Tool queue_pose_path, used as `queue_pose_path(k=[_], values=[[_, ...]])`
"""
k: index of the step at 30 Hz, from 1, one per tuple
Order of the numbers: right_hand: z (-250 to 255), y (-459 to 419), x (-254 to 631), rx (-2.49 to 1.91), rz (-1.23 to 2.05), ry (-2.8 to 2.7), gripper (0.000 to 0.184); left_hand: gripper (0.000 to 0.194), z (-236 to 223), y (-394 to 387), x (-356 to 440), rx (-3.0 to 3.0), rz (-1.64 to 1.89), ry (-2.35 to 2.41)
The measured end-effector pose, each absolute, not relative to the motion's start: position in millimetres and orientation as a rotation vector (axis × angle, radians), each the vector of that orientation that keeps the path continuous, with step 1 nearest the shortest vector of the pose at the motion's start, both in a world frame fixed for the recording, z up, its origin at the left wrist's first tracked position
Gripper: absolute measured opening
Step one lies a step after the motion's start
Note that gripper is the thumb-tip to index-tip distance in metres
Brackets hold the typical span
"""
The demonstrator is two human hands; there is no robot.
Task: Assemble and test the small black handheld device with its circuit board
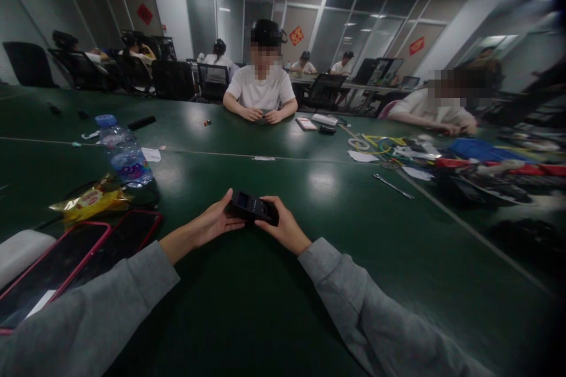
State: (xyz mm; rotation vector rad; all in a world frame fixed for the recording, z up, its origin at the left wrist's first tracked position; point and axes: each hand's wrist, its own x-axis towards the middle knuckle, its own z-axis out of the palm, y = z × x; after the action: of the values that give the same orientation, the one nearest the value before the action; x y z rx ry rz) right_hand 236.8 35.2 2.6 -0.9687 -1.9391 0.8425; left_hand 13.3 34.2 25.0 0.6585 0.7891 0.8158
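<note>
Between both my hands is a small black handheld device point(254, 206) with a little screen and several buttons on its upper face. My left hand point(211, 225) supports its left end, the thumb at the upper edge and the fingers reaching underneath. Around the right end my right hand point(285, 225) is closed, fingers over the far side and thumb at the near side. The device is held just above the green table point(256, 306); whether it touches the surface I cannot tell. Its underside is hidden.
At left lie red-edged phones point(57, 271), a yellow snack packet point(95, 203), a white object point(24, 253) and a water bottle point(126, 153). A wrench point(393, 186) and a cluttered pile of cables point(389, 144) are at right. One person point(260, 85) sits opposite, another point(435, 109) at far right.
</note>
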Motion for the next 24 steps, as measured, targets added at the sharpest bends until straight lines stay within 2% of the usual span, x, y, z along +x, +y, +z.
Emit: queue_pose_path(k=[9,24], values=[[7,60,230,-0.986,0.716,-2.048,0.05,0.061,21,57,11,0.561,0.851,0.785],[8,62,229,-0.91,0.842,-1.961,0.051,0.055,22,54,9,0.55,0.86,0.78]])
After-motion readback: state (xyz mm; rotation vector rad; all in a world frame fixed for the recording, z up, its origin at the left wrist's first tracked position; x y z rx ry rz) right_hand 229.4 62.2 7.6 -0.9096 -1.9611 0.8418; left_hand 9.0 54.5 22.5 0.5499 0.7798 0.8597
